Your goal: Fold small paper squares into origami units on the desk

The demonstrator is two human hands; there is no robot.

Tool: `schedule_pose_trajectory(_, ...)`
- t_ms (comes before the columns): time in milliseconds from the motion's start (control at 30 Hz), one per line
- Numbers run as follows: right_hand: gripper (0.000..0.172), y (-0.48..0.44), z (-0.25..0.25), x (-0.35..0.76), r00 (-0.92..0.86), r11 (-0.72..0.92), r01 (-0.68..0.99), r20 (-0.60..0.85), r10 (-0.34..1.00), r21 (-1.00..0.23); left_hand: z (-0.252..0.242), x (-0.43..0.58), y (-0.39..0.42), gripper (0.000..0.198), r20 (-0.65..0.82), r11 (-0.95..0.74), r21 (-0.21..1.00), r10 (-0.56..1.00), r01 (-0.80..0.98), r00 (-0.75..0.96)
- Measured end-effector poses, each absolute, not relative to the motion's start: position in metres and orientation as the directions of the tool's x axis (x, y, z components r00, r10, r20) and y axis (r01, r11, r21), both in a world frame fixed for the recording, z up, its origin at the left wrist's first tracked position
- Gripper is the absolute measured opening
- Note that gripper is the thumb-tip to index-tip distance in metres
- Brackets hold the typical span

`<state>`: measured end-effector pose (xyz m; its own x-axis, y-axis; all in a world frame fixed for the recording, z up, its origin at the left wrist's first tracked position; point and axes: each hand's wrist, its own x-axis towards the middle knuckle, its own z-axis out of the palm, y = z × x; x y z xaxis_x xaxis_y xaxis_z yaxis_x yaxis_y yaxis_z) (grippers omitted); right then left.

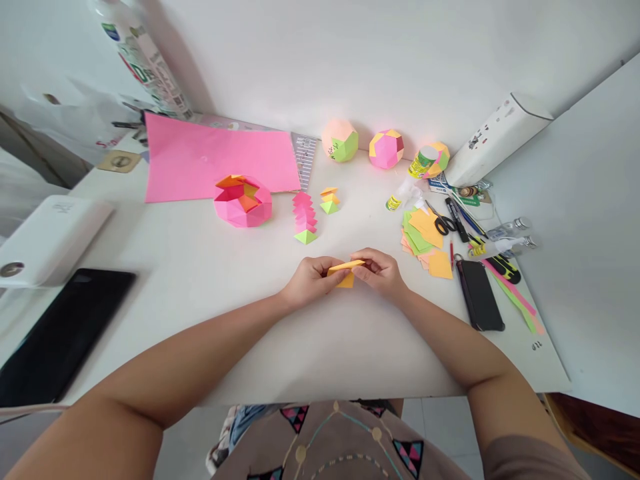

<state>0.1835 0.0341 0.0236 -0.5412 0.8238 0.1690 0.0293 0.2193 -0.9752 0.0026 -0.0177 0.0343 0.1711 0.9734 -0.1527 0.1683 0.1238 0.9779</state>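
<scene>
A partly folded orange paper square is held between both hands above the desk's front half. My left hand pinches its left side, thumb on top. At its right end, my right hand grips the fold between thumb and fingers. Beyond my hands lie a row of folded pink paper pieces with a green one in front, and a shorter stack of orange and green folded pieces. Behind and left stands an open-topped pink paper ball with orange inside.
Finished paper balls line the wall. On the right are loose paper squares, scissors, a glue bottle, a black phone and a white tube. A pink sheet and a black tablet lie left.
</scene>
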Motion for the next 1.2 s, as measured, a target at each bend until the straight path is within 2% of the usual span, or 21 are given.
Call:
schedule_pose_trajectory(100,0.015,0.033,0.028,0.182,-0.55,0.241,0.056,0.171,0.817,-0.969,0.033,0.003,-0.018,0.034,-0.131,0.1,0.98,0.976,0.174,0.174)
schedule_pose_trajectory(300,0.014,0.033,0.033,0.182,-0.528,0.233,0.115,0.139,0.838,-0.966,0.031,0.005,-0.018,0.036,-0.121,0.106,0.99,0.98,0.096,0.158)
schedule_pose_trajectory(433,0.011,0.032,0.029,0.181,-0.517,0.17,0.077,0.107,0.849,-0.982,0.03,0.004,-0.017,0.037,-0.133,0.12,0.989,0.978,0.091,0.162)
schedule_pose_trajectory(800,0.014,0.032,0.03,0.182,-0.532,0.099,0.06,0.052,0.845,-0.993,0.026,0.003,-0.017,0.034,-0.137,0.135,0.991,0.98,0.023,0.142)
schedule_pose_trajectory(1200,0.015,0.033,0.028,0.183,-0.553,0.039,0.042,0.009,0.833,-0.998,0.026,0.003,-0.016,0.035,-0.14,0.136,0.99,0.98,0.039,0.145)
